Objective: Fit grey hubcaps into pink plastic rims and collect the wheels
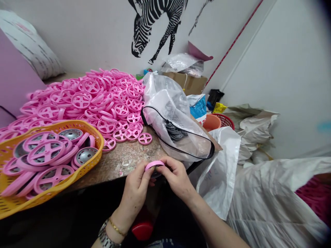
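Observation:
Between my two hands, just off the table's front edge, is a pink plastic toy wheel (154, 164) with something dark inside its rim. My left hand (137, 182) pinches the wheel from the left, thumb and fingers on its rim. From the right, my right hand (176, 175) grips the same wheel, its thumb pressed toward the inside. The wheel's underside is partly hidden by my fingers. Behind my hands, a large heap of pink spoked wheels (90, 100) covers the table. At the left, a yellow basket (99, 151) holds several pink wheels with grey hub discs (86, 155).
A clear plastic bag (165, 93) with dark grey rings (174, 131) inside lies on the worn table (129, 160). White sacks (269, 196) stand on the right. A cardboard box (191, 82) and an orange tub (212, 121) are behind. Something red (142, 230) is below my hands.

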Demonstrator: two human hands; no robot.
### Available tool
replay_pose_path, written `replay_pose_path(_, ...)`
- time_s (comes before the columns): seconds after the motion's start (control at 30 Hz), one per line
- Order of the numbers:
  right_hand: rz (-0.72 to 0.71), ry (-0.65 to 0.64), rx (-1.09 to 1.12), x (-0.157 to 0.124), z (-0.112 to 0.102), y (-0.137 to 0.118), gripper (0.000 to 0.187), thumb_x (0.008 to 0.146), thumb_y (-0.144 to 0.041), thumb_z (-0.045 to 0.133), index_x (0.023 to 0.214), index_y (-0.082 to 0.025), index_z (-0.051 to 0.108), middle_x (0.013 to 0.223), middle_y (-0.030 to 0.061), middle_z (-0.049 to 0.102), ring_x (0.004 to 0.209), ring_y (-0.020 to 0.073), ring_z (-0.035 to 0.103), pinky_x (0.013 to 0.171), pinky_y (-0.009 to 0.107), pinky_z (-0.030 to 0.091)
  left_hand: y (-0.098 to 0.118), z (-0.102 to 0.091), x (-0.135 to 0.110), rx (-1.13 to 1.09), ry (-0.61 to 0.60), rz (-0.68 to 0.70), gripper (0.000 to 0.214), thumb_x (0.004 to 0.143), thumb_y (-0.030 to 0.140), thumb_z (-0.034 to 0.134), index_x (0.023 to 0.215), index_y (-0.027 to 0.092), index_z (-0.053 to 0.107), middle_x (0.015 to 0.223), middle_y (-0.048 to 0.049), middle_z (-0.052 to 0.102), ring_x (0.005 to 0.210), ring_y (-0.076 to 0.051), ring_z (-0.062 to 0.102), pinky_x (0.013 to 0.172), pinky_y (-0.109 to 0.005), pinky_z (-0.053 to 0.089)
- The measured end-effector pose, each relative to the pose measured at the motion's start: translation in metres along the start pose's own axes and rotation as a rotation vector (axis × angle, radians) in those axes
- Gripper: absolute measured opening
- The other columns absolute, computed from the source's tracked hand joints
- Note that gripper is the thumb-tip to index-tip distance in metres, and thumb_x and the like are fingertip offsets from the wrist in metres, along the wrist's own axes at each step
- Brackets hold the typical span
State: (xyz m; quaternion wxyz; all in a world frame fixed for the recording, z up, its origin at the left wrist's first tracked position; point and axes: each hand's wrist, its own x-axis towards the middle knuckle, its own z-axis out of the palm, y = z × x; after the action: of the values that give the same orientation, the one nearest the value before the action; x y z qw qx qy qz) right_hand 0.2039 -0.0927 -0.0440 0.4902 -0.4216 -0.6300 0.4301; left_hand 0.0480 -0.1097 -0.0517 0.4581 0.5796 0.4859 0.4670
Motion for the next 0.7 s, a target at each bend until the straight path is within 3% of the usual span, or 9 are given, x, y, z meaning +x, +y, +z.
replay_pose_path(0.17,0.049,0.033,0.036,0.000,0.005,0.005,0.011,0.086,-0.025,0.060,0.080,-0.018,0.066,0.073,-0.0016,0.063,0.071,0.0133,0.057,0.069,0.024,0.044,0.001,0.003,0.002,0.025,0.046,0.000,0.025,0.093,0.039,0.051,0.092,0.020,0.067,0.078,-0.0022,0.062,0.061,-0.017,0.064,0.051,-0.027,0.054)
replay_pose_path(0.3,0.177,0.050,0.168,0.006,0.007,0.011,0.013,0.084,-0.029,0.060,0.080,-0.018,0.065,0.072,-0.0019,0.062,0.069,0.0133,0.056,0.067,0.024,0.045,0.004,0.001,0.006,0.049,-0.048,-0.062,0.030,0.090,0.037,0.055,0.114,0.021,0.063,0.093,-0.0056,0.066,0.070,-0.021,0.068,0.055,-0.030,0.058)
replay_pose_path(0.4,0.217,-0.018,0.194,0.010,0.006,0.009,0.011,0.083,-0.028,0.060,0.083,-0.018,0.064,0.075,-0.0019,0.061,0.071,0.0135,0.056,0.067,0.024,0.046,0.002,-0.003,0.006,0.045,-0.042,-0.134,0.048,0.086,0.033,0.060,0.132,0.020,0.052,0.102,-0.0073,0.066,0.064,-0.019,0.067,0.055,-0.034,0.060)
replay_pose_path(0.5,0.177,-0.121,0.191,0.010,0.006,0.004,0.014,0.081,-0.022,0.060,0.094,-0.019,0.066,0.085,-0.0010,0.064,0.081,0.0147,0.058,0.075,0.025,0.047,-0.002,-0.008,0.005,-0.002,-0.008,-0.161,0.051,0.085,0.035,0.060,0.133,0.020,0.051,0.105,-0.0075,0.066,0.060,-0.017,0.066,0.054,-0.034,0.060)
replay_pose_path(0.7,0.068,-0.058,0.157,0.007,0.013,0.003,0.018,0.083,-0.016,0.057,0.098,-0.019,0.067,0.090,0.0000,0.067,0.087,0.0158,0.061,0.083,0.027,0.047,0.001,-0.012,0.001,0.025,0.039,-0.111,0.043,0.085,0.034,0.060,0.124,0.018,0.056,0.061,0.0042,0.061,0.046,-0.016,0.060,0.045,-0.027,0.053)
